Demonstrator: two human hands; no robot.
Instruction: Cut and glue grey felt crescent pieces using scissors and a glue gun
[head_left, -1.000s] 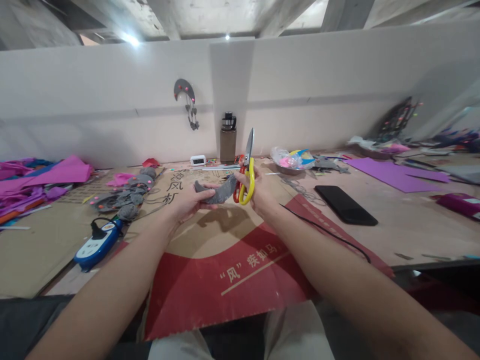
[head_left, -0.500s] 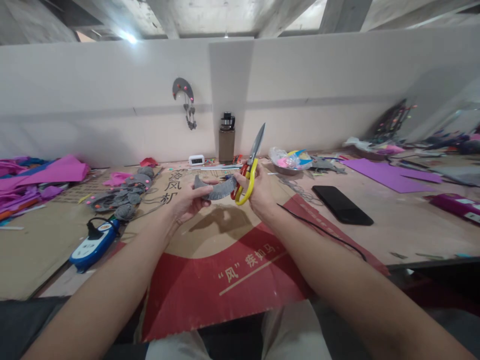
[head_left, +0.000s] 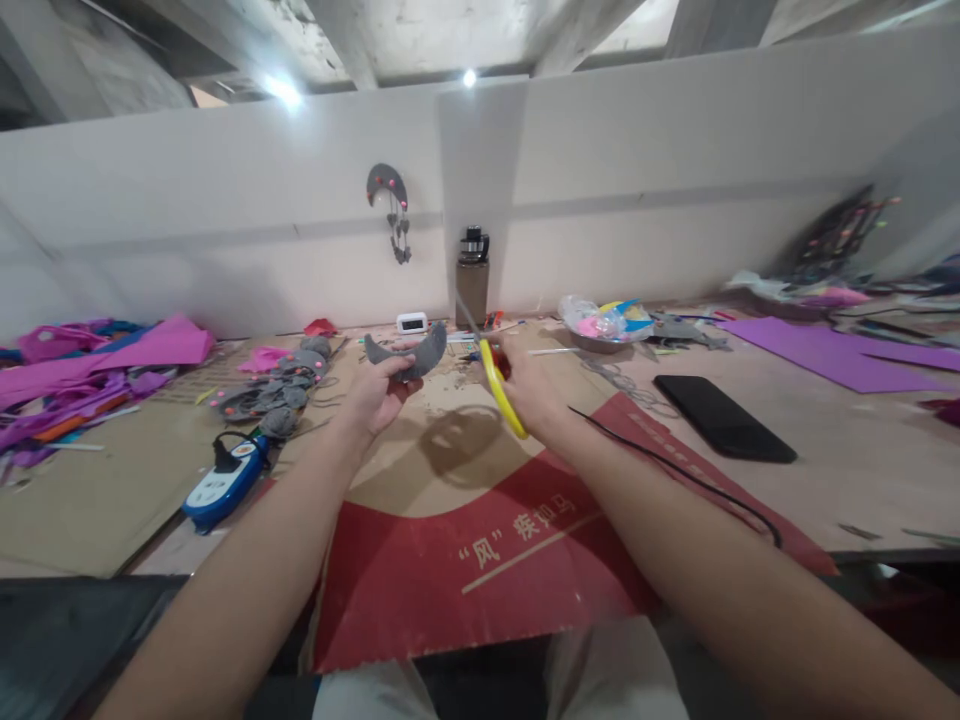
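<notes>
My left hand (head_left: 381,398) pinches a grey felt crescent (head_left: 427,356) by its middle, its two tips curving upward. In my right hand (head_left: 531,388) is a pair of scissors (head_left: 496,392) with yellow handles; the blades point up and to the left, blurred by motion. Scissors and crescent are apart. Both hands hover above a cardboard sheet (head_left: 480,600) with a red printed area. Another grey crescent (head_left: 387,180) with pink dots and hanging hearts is fixed to the wall ahead.
Grey felt pieces (head_left: 279,385) and a blue power strip (head_left: 226,485) lie to the left, near pink and purple scraps (head_left: 150,355). A bottle (head_left: 472,290) and a small white clock (head_left: 412,323) stand behind. At right are a phone (head_left: 722,418), a bowl (head_left: 600,341) and purple sheets (head_left: 817,352).
The scissors have moved away from the crescent and swung to point leftward. The crescent is now held by its middle, its right end free of my right hand. The view has shifted slightly left.
</notes>
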